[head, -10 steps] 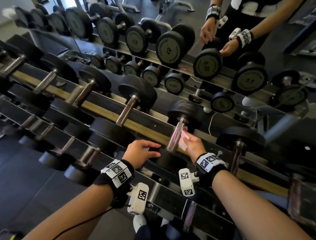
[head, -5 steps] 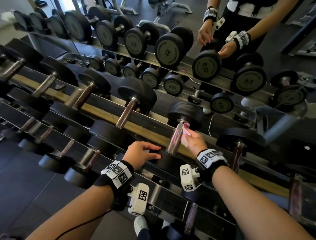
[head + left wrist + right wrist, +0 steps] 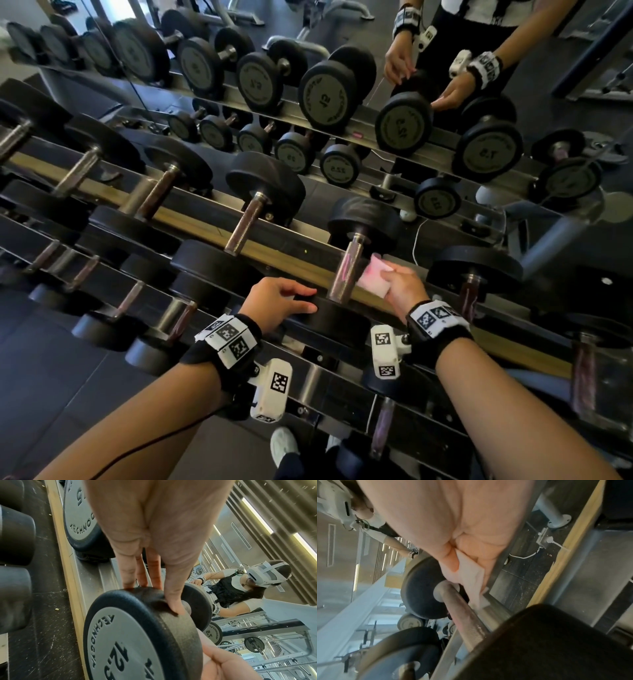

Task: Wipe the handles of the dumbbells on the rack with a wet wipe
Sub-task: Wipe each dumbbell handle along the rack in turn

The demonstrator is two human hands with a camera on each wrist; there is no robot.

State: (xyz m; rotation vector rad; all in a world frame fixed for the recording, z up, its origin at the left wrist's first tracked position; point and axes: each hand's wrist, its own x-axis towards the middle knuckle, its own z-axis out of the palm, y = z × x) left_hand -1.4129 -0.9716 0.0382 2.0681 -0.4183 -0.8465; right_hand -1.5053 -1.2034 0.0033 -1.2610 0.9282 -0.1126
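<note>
On the rack's upper tier lies a black 12.5 dumbbell with a knurled metal handle (image 3: 346, 274) (image 3: 467, 616). My left hand (image 3: 294, 301) (image 3: 154, 574) rests with straight fingers on top of its near head (image 3: 339, 322) (image 3: 133, 635). My right hand (image 3: 397, 281) (image 3: 462, 547) pinches a folded pinkish-white wet wipe (image 3: 375, 277) (image 3: 471, 577) between thumb and fingers. The wipe's edge lies against the right side of the handle, just below the far head (image 3: 366, 222).
More dumbbells sit on the same tier to the left (image 3: 246, 222) and right (image 3: 469, 291), with a lower tier (image 3: 178, 318) below them. A mirror (image 3: 445, 51) behind the rack reflects the person and the weights. Dark floor (image 3: 51, 377) lies at the lower left.
My right hand slid the wipe up the handle toward the far head, then drew back a little to the handle's right side. The left hand stayed on the near head.
</note>
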